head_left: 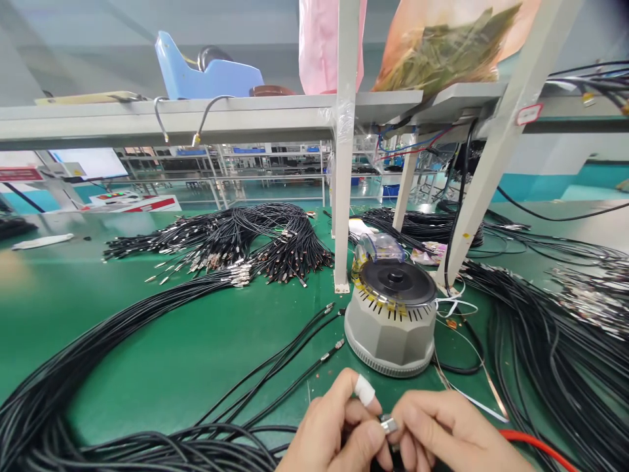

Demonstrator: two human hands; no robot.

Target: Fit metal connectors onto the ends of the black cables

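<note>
Head view: both hands cut off at frame btm, metal connector (389,424) half-hidden betw fingers (366,392).

Your count: two hands, left hand (328,432), right hand (449,432); one metal connector (388,425); one grey tape dispenser (390,318); three loose cables (295,357); one red wire (535,444).

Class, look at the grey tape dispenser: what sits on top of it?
The grey tape dispenser carries a black round disc with yellow tape pieces around its rim; its inside is hidden.
</note>
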